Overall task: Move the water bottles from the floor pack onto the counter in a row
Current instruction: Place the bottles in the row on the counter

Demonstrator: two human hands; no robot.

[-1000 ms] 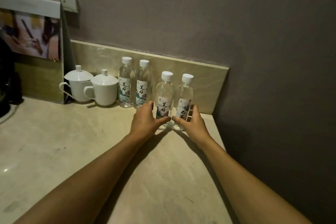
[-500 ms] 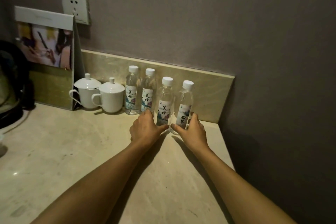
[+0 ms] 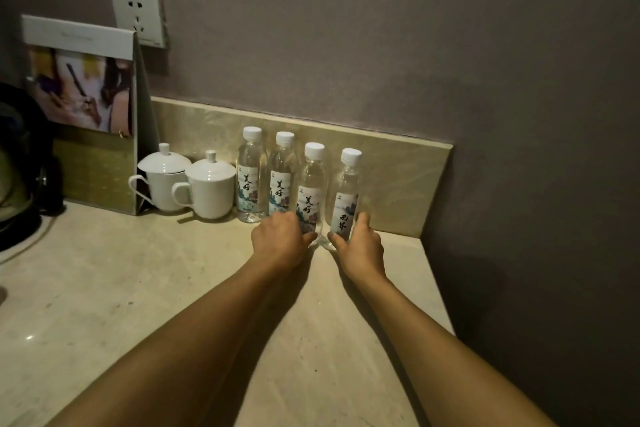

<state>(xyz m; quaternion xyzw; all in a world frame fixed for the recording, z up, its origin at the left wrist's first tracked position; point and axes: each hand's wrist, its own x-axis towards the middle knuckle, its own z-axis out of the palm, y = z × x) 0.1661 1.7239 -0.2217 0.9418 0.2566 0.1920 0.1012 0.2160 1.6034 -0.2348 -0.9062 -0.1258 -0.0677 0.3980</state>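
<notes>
Several clear water bottles with white caps stand upright in a row along the backsplash on the counter (image 3: 138,288). The two left ones (image 3: 250,177) (image 3: 282,180) stand free. My left hand (image 3: 278,243) grips the base of the third bottle (image 3: 311,184). My right hand (image 3: 360,246) grips the base of the fourth, rightmost bottle (image 3: 348,191), thumb in front and fingers round its right side. Both held bottles stand on the counter, a small gap between them. The floor pack is out of view.
Two white lidded cups (image 3: 162,180) (image 3: 209,187) stand left of the bottles. A picture stand (image 3: 83,114) leans at the back left under a wall socket (image 3: 136,15). A dark kettle (image 3: 17,163) sits at far left. The counter ends at the wall on the right.
Both hands have pushed the two right bottles back toward the backsplash, closer to the line of the other two. The view has shifted, showing more of the counter's left.
</notes>
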